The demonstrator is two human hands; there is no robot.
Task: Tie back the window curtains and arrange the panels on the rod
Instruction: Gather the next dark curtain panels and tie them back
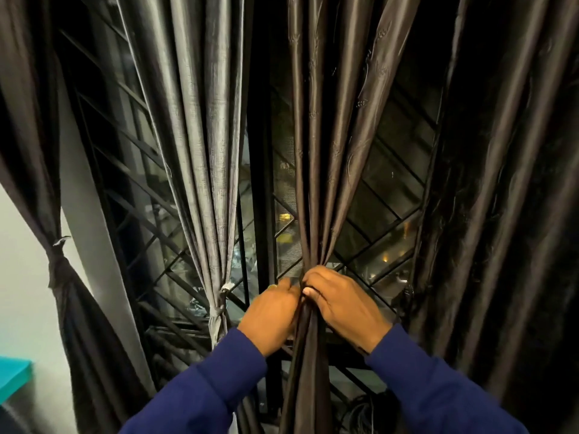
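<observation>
Curtains hang in four gathered panels across a window with a black diagonal grille point(150, 214). At the far left, a dark brown panel point(34, 151) is knotted at its waist against the pale wall. Next, a silvery grey panel point(203, 151) with a ribbed sheen is tied low in a knot point(217, 311). Right of centre, a glossy brown embossed panel point(316, 151) is bunched into a narrow rope. The left hand point(271, 314), in a blue sleeve, curls its fingers on that bunch; the right hand point(341, 302) grips it from the other side, knuckles up. A dark panel point(501, 183) hangs loose at the right edge.
</observation>
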